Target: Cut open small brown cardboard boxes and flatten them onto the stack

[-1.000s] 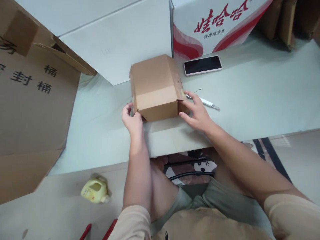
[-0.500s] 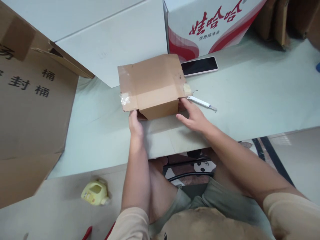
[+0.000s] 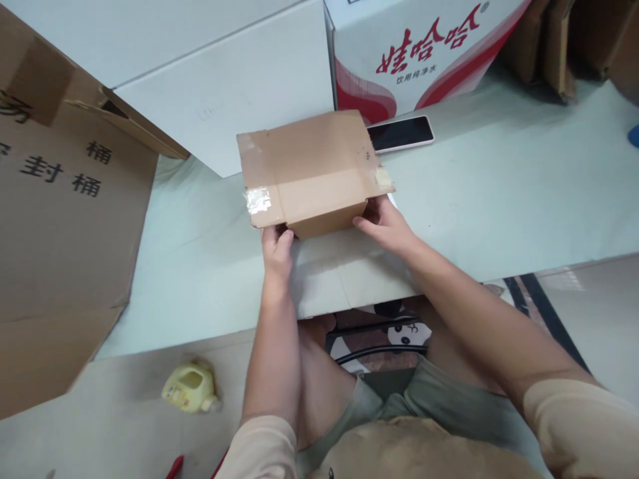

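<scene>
A small brown cardboard box (image 3: 319, 159) is on the pale table with its broad top flap spread over it. Clear tape sticks to the flap's near left corner, and a yellowish patch to its right corner. My left hand (image 3: 277, 251) grips the box's near left side, thumb at the front corner and fingers partly hidden under the flap. At the near right side, my right hand (image 3: 387, 225) holds the box with its thumb against the front face; its other fingers go out of sight beneath the flap.
Behind the box stand a white carton (image 3: 224, 113) and a red-and-white carton (image 3: 414, 60). A phone (image 3: 402, 134) lies before them. A large cardboard box (image 3: 70, 226) fills the left. A yellow jug (image 3: 190, 387) is on the floor.
The box has shifted slightly right and turned a little. Both hands have closed in on its sides. The white pen-like tool right of the box is now almost wholly covered.
</scene>
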Tool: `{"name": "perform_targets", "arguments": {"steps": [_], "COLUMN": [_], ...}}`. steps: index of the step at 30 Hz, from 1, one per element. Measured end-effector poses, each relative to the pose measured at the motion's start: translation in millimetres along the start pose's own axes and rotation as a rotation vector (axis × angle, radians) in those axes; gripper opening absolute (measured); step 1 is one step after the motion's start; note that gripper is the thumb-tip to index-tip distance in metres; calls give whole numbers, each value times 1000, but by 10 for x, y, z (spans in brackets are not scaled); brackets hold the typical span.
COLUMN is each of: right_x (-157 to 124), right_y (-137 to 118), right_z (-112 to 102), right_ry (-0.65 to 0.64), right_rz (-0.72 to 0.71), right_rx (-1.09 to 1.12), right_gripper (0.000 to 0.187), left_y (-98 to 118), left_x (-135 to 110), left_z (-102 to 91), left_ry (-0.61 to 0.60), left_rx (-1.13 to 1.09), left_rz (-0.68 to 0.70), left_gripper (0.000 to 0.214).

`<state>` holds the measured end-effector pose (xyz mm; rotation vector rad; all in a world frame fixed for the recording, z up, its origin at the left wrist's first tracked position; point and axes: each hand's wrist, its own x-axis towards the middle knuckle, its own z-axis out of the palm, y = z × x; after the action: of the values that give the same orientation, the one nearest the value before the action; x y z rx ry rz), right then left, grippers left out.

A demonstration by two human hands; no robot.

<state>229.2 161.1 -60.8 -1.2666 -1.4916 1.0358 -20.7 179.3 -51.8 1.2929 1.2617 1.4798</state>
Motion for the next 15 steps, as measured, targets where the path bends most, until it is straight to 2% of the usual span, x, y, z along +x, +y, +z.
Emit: {"name": "perform_targets", "arguments": {"steps": [3,6,12,15], "right_x": [-43,-78,-65,-54], "right_y": [-14,-57,-215,-267], "right_z": [-21,-47,-102,-140], "right_ry": [131,217,414,432], "right_rz": [36,71,13,21], "right_rx": [-172,-231,-35,41], "right_gripper": [59,61,40,42], "left_y": [47,109,275,333], "left_x": [-9,-10,-33,-52], "left_z": [14,17,45,56], "left_ry": [-1,50,130,168], "left_rx": [1,10,-41,-100], "left_rz": [56,74,43,7], "left_gripper": [54,52,27,16]}}
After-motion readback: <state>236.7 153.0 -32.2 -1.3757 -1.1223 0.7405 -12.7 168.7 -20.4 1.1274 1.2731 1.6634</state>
